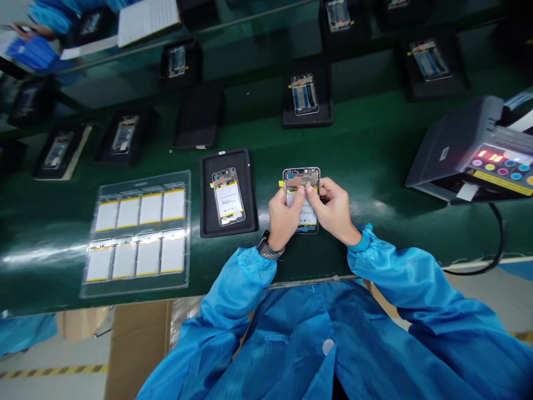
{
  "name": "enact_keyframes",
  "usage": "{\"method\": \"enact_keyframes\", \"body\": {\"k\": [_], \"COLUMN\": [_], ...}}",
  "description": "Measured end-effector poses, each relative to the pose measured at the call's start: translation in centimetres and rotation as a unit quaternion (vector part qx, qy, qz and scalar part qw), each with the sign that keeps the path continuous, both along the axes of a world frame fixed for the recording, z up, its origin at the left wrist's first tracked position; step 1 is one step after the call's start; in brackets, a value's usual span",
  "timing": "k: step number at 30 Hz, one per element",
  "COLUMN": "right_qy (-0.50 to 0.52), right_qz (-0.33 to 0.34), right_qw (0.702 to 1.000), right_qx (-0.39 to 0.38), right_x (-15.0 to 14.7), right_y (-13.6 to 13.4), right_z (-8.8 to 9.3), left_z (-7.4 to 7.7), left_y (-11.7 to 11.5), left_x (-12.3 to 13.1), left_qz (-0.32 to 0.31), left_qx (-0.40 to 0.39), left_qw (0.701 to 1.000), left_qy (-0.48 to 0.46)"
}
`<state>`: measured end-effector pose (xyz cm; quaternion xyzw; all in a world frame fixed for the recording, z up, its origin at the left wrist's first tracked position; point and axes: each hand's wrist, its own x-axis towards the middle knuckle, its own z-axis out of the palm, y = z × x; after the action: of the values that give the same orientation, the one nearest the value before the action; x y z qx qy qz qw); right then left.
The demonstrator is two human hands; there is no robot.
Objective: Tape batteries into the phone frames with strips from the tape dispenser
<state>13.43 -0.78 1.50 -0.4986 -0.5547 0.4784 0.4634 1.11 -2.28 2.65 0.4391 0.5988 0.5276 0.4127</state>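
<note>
An open phone frame (pixel 300 179) with a white battery inside lies on the green belt in front of me. My left hand (pixel 283 215) curls around its left side, thumb pressing near the upper edge of the battery. My right hand (pixel 333 208) grips the right side, thumb and fingers pinched over the same spot at the battery's top. Both wrists are in blue sleeves; a watch sits on the left one. Just to the left, a black tray (pixel 207 194) holds another phone frame (pixel 228 195) with a battery fitted.
A clear blister tray (pixel 187 233) with several white batteries lies at the left. Several black trays with phone frames (pixel 305 94) ride the green belt (pixel 366 161) farther back. A grey machine (pixel 458 144) with lit buttons stands at right. Another person's blue sleeve (pixel 45 16) shows top left.
</note>
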Motion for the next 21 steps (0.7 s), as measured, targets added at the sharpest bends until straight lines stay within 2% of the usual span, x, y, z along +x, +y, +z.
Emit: {"method": "enact_keyframes", "body": {"k": [8,15,21], "right_qy": [-0.008,-0.008,-0.012], "right_qz": [-0.033,-0.058,-0.047], "right_qw": [0.999,0.998,0.998], "right_qx": [0.040,0.038,0.036], "right_x": [-0.10,-0.42,0.15], "right_y": [-0.27,-0.65,-0.53], "right_z": [0.55,0.53,0.41], "left_z": [-0.21,-0.43,-0.30], "left_y": [-0.09,-0.01,0.14], "left_x": [0.08,-0.02,-0.18], "left_qz": [-0.015,-0.010,-0.030], "left_qx": [-0.004,-0.031,-0.031], "left_qw": [1.000,0.999,0.999], "left_qy": [-0.014,-0.003,-0.022]}}
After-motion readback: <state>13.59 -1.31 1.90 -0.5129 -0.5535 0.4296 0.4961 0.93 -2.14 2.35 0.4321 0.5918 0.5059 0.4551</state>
